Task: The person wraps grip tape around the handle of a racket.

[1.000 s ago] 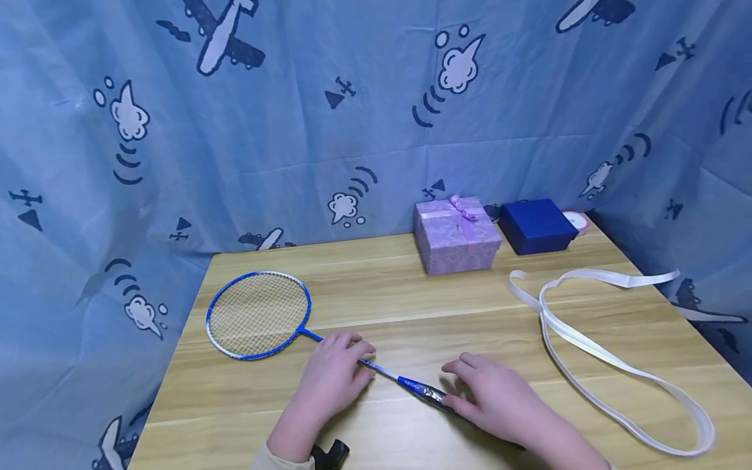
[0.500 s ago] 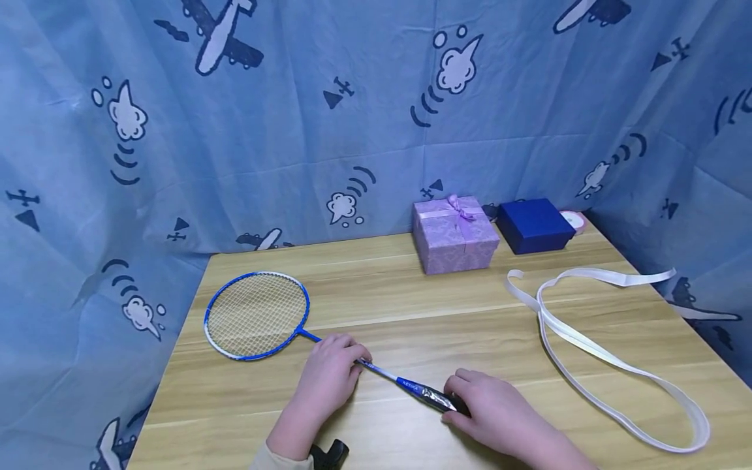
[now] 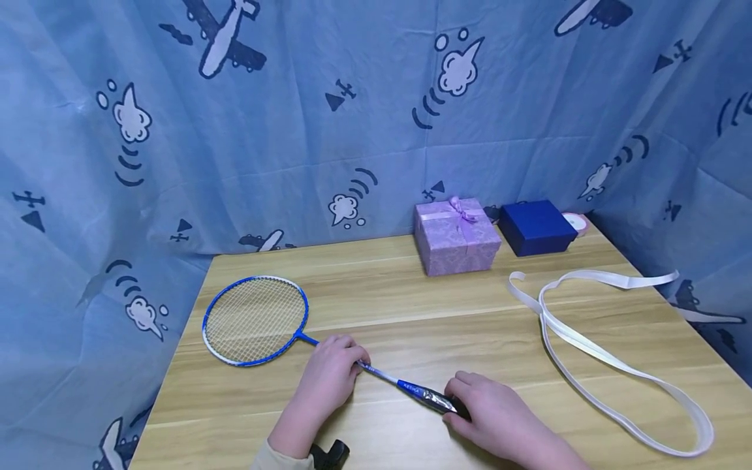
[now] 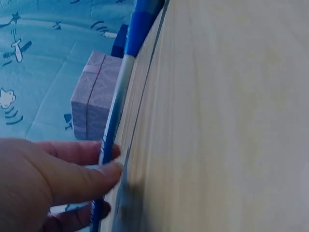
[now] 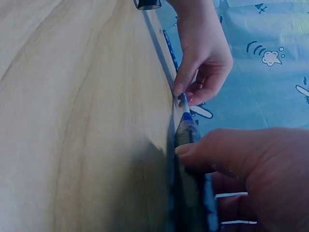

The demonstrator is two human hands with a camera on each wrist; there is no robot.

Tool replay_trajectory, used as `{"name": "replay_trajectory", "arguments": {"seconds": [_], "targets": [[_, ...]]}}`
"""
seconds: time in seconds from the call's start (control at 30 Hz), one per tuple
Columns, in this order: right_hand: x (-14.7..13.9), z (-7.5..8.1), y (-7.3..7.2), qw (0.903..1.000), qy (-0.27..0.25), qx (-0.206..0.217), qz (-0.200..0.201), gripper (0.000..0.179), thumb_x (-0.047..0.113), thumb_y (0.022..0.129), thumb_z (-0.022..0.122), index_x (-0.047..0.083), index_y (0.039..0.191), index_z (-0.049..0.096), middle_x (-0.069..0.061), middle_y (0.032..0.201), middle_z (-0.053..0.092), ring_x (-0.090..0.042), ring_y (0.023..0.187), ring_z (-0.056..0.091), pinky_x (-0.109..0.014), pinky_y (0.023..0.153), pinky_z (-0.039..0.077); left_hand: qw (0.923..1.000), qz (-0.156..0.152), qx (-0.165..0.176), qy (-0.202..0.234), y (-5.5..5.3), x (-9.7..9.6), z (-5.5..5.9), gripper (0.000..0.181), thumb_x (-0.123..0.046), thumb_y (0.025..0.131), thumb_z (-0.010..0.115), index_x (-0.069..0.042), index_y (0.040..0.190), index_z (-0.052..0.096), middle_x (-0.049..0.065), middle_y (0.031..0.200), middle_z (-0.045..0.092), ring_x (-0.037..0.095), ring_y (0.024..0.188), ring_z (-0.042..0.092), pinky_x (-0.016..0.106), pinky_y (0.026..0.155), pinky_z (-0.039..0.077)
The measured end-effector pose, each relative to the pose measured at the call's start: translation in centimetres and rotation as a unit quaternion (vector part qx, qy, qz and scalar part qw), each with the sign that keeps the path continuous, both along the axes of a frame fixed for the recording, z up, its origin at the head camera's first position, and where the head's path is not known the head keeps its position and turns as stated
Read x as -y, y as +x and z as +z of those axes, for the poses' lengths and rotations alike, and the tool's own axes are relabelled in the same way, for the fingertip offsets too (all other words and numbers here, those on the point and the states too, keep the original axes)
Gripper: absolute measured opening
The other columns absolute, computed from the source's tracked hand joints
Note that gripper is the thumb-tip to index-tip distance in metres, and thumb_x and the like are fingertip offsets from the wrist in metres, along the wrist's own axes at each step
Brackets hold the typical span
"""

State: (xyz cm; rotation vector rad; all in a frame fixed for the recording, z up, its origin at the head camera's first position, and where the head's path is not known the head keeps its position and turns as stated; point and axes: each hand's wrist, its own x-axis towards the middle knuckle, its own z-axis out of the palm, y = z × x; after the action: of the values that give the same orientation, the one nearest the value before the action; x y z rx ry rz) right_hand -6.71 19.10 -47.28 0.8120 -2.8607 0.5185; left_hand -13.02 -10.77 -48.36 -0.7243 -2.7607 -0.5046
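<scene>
A blue and white badminton racket (image 3: 382, 375) lies across the front of the table, its strung head (image 3: 255, 320) to the left and its dark handle to the right. Thumb and fingers of my left hand (image 3: 331, 369) pinch the shaft just below the head; the left wrist view shows the thumb (image 4: 104, 176) on one side of it and fingers on the other. My right hand (image 3: 493, 411) grips the black handle (image 5: 188, 179), covering its end in the head view. The shaft and handle run close over the tabletop, with a dark shadow line beside them.
A purple gift box (image 3: 458, 241) with a bow stands at the back, beside a dark blue box (image 3: 537, 228). A pink and white ribbon roll (image 3: 578, 223) is partly behind the blue box. A white ribbon (image 3: 593, 349) lies looped at the right. Blue curtain (image 3: 376, 117) hangs behind.
My right hand has drawn its fingers in around the handle, and my left fingers have come together on the shaft. The racket's head has shifted slightly down and left.
</scene>
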Motion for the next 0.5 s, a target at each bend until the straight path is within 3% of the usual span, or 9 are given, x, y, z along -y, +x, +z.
{"name": "replay_trajectory", "arguments": {"seconds": [0.2, 0.33, 0.5], "targets": [[-0.2, 0.1, -0.2, 0.9997, -0.018, -0.018, 0.002, 0.023, 0.032, 0.081, 0.085, 0.027, 0.093, 0.066, 0.022, 0.085, 0.051, 0.004, 0.073, 0.043, -0.021, 0.056, 0.041, 0.9999, 0.001, -0.012, 0.008, -0.2, 0.3, 0.4, 0.02, -0.007, 0.081, 0.084, -0.025, 0.088, 0.078, -0.011, 0.089, 0.069, 0.017, 0.091, 0.063, 0.04, 0.088, 0.052], [-0.6, 0.7, -0.4, 0.9972, -0.058, 0.048, -0.004, 0.021, 0.033, 0.086, 0.083, 0.03, 0.099, 0.066, 0.023, 0.086, 0.054, 0.004, 0.074, 0.047, -0.022, 0.06, 0.044, 0.9996, 0.001, -0.026, 0.008, -0.2, 0.5, 1.8, 0.022, -0.007, 0.079, 0.086, -0.025, 0.089, 0.078, -0.011, 0.09, 0.069, 0.017, 0.089, 0.062, 0.038, 0.086, 0.051], [-1.1, 1.4, -0.5, 0.9823, -0.14, 0.124, 0.007, 0.016, 0.034, 0.094, 0.076, 0.034, 0.106, 0.066, 0.023, 0.086, 0.057, 0.003, 0.074, 0.051, -0.02, 0.062, 0.043, 0.9978, -0.017, -0.063, 0.008, -0.4, 1.2, 4.2, 0.024, -0.006, 0.078, 0.088, -0.026, 0.088, 0.079, -0.01, 0.088, 0.068, 0.018, 0.087, 0.062, 0.037, 0.081, 0.05]]}}
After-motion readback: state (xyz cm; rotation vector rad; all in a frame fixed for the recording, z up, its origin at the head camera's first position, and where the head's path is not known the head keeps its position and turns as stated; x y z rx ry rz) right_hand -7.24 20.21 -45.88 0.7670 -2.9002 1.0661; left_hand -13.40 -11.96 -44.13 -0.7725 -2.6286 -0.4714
